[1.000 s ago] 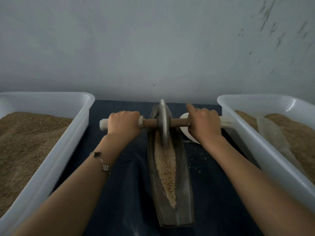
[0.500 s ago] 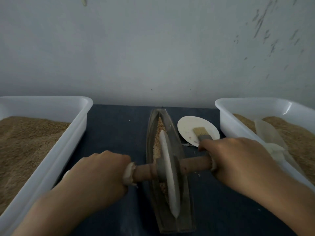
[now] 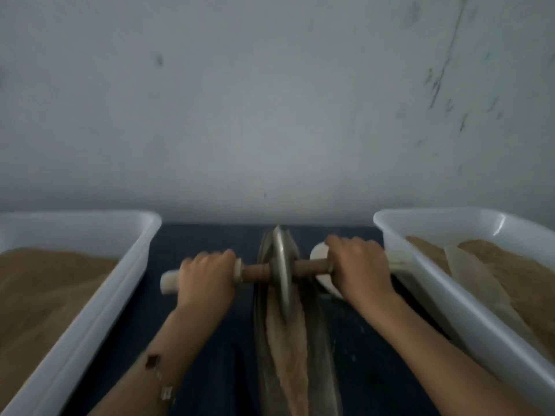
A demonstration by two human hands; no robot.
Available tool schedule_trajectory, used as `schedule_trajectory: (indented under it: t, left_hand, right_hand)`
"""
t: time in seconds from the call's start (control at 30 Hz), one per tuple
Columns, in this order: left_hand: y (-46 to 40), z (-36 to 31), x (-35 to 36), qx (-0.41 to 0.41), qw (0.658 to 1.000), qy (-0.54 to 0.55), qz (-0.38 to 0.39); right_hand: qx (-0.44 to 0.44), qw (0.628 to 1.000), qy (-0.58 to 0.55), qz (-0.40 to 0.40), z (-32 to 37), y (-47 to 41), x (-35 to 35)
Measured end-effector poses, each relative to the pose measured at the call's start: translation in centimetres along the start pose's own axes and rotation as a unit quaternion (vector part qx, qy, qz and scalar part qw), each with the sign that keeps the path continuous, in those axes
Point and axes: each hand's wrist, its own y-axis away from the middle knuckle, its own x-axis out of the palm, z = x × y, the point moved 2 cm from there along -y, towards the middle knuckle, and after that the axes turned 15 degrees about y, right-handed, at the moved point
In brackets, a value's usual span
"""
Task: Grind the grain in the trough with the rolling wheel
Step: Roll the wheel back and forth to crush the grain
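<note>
At the trough's (image 3: 318,340) far end, rolling wheel (image 3: 281,265) standing in the grain (image 3: 286,349). Left hand (image 3: 207,276) and right hand (image 3: 359,268) wrapping fingers round the axle (image 3: 309,267). Grain possibly still coarse; blurred. Grinding appearing midway.

A single head-worn camera looks forward and slightly down from close above the dark blue counter (image 3: 207,349), facing a pale grey wall (image 3: 270,100) that fills the upper half; both outstretched forearms enter from the bottom edge.
</note>
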Motion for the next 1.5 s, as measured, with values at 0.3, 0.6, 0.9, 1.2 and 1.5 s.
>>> schedule_trajectory:
  t: [0.3,0.6,0.9,1.2,1.5]
  left_hand:
    - [0.0,0.9,-0.2,-0.036,0.992,0.044,0.108]
    - [7.5,-0.3,-6.7,0.047,0.967,0.006,0.249]
    - [5.7,-0.7,-4.9,0.030,0.983,0.018,0.179]
    - [-2.1,0.6,0.1,0.037,0.999,-0.024,-0.021]
    - [1.2,1.5,-0.7,-0.001,0.994,0.043,0.105]
  right_hand:
    - [0.009,1.000,-0.018,0.014,0.4,0.5,-0.8]
    - [-0.063,0.973,-0.084,0.206,-3.1,8.4,-6.5]
    - [-0.061,0.975,-0.046,0.211,-2.2,7.6,-4.7]
    - [0.036,0.999,-0.035,-0.001,-0.1,-0.6,1.8]
    - [-0.025,0.999,0.016,-0.027,-0.1,1.9,-0.8]
